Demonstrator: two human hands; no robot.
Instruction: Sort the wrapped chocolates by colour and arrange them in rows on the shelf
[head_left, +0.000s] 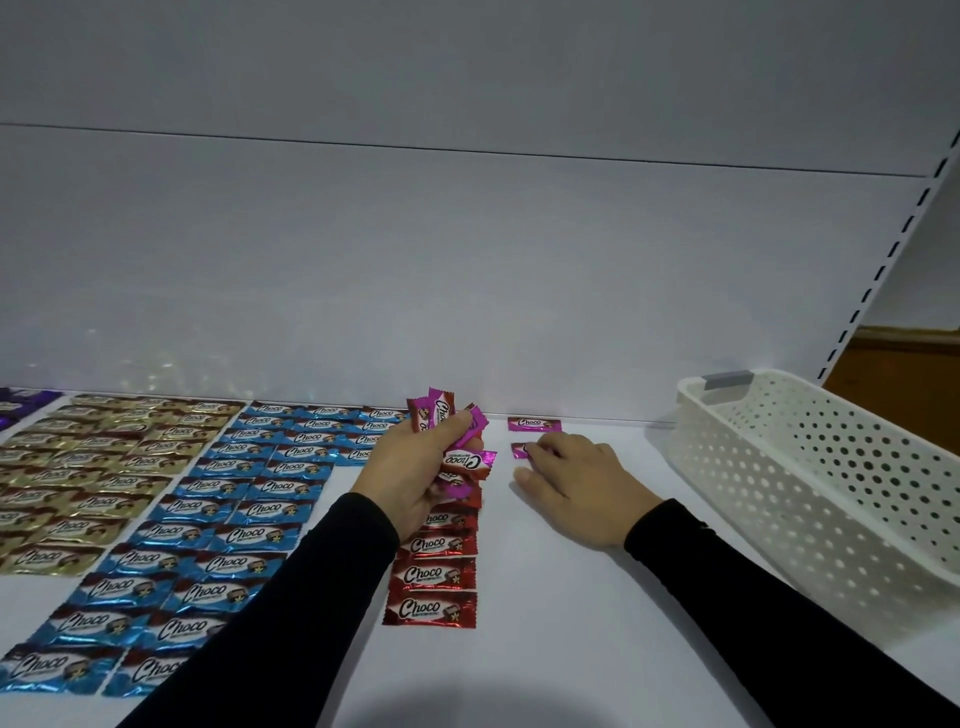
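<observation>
While left hand (415, 467) clutches bunch of pink chocolates (457, 441) at frame centre, right hand (571, 483) presses flat, fingers on single pink chocolate (519, 450) right of it; white basket (810, 467) far right.

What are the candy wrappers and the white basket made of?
The pink wrappers look like shiny foil or foil-coated plastic: they glint and crinkle. The basket looks like hard matte plastic, moulded with rows of round holes.

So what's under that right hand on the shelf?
The right hand covers most of a pink chocolate; only its left end shows. Anything else beneath is hidden.
</observation>
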